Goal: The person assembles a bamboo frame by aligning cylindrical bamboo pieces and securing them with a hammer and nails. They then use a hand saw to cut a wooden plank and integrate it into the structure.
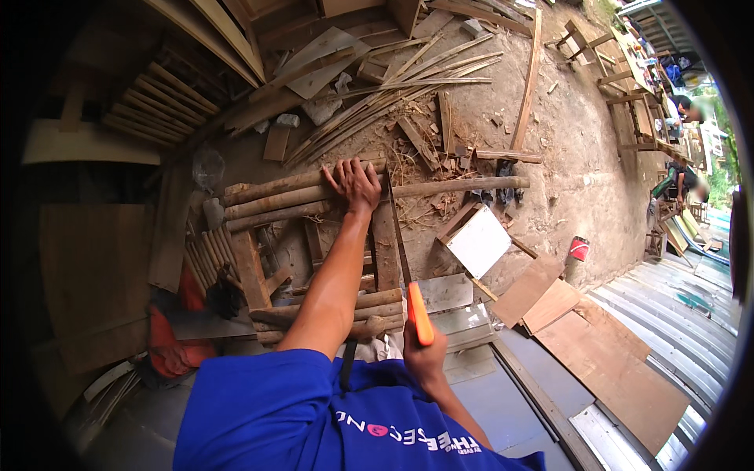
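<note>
My right hand [426, 355] is closed around the orange handle [421, 315] of a handsaw. Its narrow blade [400, 234] points away from me, the far end against the right side of a bamboo frame, where a pole [463, 186] sticks out to the right. My left arm reaches forward, and my left hand [355, 185] grips the top bamboo poles [283, 194] just left of the blade, fingers bent over them. Upright wooden pieces [385, 243] join these to a nearer bundle of bamboo [385, 308] close to my body.
Split bamboo strips [400, 86] and wood scraps litter the dirt floor ahead. To the right lie a white board [480, 242], a red can [579, 249], plywood sheets [605, 353] and corrugated metal [667, 314]. Slatted furniture [161, 106] stands at the left. Two people are at the far right.
</note>
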Demonstrator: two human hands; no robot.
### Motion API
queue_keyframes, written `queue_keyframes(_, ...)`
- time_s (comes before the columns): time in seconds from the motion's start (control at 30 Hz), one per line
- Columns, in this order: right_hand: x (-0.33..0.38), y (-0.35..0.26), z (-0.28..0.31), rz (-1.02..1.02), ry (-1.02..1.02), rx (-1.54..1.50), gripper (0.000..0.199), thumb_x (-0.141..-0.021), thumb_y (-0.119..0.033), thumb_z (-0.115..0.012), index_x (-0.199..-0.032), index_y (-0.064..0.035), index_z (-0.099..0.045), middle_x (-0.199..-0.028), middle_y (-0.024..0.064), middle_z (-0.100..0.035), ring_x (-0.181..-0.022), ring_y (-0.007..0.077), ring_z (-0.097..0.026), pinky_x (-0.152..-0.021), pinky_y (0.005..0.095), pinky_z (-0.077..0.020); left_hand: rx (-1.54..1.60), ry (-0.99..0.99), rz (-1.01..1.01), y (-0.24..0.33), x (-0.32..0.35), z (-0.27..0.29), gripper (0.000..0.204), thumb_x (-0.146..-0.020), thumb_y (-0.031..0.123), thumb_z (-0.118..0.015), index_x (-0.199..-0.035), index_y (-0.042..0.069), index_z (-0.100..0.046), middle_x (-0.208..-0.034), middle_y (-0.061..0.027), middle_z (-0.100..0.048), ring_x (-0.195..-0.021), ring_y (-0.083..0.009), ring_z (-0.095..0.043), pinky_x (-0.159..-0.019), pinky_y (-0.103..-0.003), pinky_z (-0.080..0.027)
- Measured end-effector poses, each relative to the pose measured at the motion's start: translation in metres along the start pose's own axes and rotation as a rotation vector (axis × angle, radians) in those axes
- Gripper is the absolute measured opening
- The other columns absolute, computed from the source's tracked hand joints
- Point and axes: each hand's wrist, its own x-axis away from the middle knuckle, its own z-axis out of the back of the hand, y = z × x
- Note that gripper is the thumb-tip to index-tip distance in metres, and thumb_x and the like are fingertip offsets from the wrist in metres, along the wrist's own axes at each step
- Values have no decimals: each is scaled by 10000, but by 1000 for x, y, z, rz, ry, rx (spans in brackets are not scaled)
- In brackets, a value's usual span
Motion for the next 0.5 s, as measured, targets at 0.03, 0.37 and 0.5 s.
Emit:
queue_keyframes(0.03,-22,0,-9,135,55,27,110,-840,-98,-632,-866,9,-630,-699,189,-635,-634,306,-668,-591,381,-508,9,10,-5,-1,0,-1,359,-921,335,-452,-1070,25,-553,-1121,-147,-551,-1217,-321,-440,-1144,-605,-29)
queue_keyframes(0.37,-34,-2,-15,244,63,111,144,-857,-130,-631,-904,5,-623,-689,181,-630,-681,386,-650,-622,420,-502,-20,52,-35,2,-1,5,323,-918,323,-451,-1016,31,-550,-1091,-155,-545,-1201,-333,-447,-1148,-593,-44)
queue_keyframes(0.5,-4,-12,6,94,-20,42,133,-880,-110,-613,-918,18,-615,-691,194,-623,-658,311,-676,-596,372,-498,-13,-5,5,2,0,2,313,-917,314,-453,-1019,35,-552,-1086,-155,-550,-1198,-332,-450,-1152,-591,-36)
